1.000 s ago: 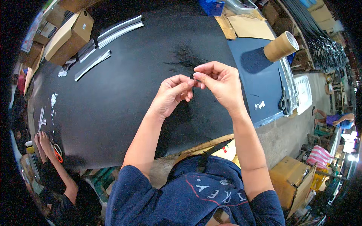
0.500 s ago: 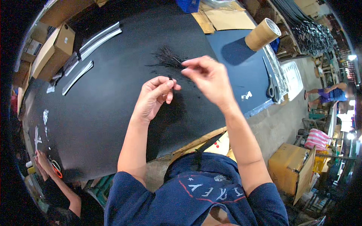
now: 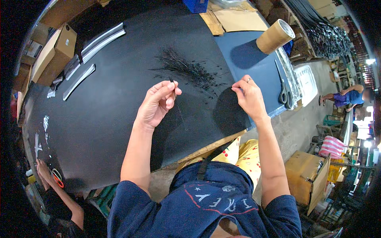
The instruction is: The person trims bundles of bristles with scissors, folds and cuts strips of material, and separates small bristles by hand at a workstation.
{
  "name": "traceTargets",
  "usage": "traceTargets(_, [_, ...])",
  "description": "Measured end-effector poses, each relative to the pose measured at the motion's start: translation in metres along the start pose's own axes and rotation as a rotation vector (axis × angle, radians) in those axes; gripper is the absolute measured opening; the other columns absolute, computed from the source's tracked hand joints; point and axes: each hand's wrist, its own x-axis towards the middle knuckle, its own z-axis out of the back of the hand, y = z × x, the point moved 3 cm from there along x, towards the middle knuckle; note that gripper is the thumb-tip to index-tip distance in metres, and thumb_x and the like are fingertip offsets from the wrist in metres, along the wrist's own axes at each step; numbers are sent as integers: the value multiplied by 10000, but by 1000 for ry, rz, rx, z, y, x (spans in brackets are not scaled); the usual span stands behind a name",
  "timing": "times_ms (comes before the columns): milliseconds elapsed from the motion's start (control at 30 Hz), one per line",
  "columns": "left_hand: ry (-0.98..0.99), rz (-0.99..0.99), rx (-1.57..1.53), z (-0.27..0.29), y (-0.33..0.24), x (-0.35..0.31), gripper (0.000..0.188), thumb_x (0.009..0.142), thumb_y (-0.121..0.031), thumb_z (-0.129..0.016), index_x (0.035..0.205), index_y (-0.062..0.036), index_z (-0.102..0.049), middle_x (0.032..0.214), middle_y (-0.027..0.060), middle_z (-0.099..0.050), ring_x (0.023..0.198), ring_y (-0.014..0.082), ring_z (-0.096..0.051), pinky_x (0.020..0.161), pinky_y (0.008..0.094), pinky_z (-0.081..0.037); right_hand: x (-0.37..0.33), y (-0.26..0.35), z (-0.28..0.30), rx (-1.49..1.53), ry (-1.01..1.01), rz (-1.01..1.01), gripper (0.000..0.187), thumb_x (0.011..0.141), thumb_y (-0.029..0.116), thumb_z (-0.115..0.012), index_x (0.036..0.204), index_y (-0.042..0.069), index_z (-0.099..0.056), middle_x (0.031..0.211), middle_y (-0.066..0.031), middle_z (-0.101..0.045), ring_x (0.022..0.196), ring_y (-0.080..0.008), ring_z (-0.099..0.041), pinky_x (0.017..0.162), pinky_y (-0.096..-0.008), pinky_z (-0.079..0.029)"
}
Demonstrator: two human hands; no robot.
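My left hand (image 3: 156,104) is closed in a pinch above the dark tabletop, with the tip of a small black piece (image 3: 172,79) poking out between thumb and forefinger. To its right, my right hand (image 3: 252,99) has thumb and forefinger pressed together over the edge of the blue sheet. Whatever those fingertips hold is too small to make out. Beyond both hands lies a loose heap of thin black strands (image 3: 184,67), with short bits scattered around its right end.
A cardboard tube (image 3: 275,36) and black scissors (image 3: 283,89) are on the blue sheet (image 3: 250,65). White strips (image 3: 104,43) lie at the far left beside a cardboard box (image 3: 55,53). Another person's hand (image 3: 45,173) is at the near left, beside orange-handled scissors (image 3: 58,178).
My right hand has moved right and nearer, away from my left hand, uncovering more of the strand heap. Its fingers have come together. My left hand has shifted only slightly.
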Motion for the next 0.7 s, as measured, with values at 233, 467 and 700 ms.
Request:
traceTargets(233, [66,98,-63,-5,14,-1,112,856,-158,-612,916,-64,-608,921,82,-638,799,104,-593,678,235,-508,7,26,35,218,-117,29,92,741,-59,-599,801,1,-563,772,-123,-559,724,-272,-569,645,-317,-469])
traceTargets(467, [124,158,-165,-13,23,1,110,872,-142,-586,946,-77,-636,1066,132,-631,903,179,-610,804,297,-507,-5,96,16,306,-120,437,198,678,-91,-615,852,-1,-584,949,-143,-620,872,-303,-617,755,-355,-510])
traceTargets(700, [117,152,-212,-15,27,0,119,885,-166,-577,948,-87,-640,1107,134,-620,924,201,-609,819,311,-498,-24,105,-29,320,25,588,232,665,-62,-617,893,-27,-585,1067,-189,-575,978,-329,-589,848,-389,-503])
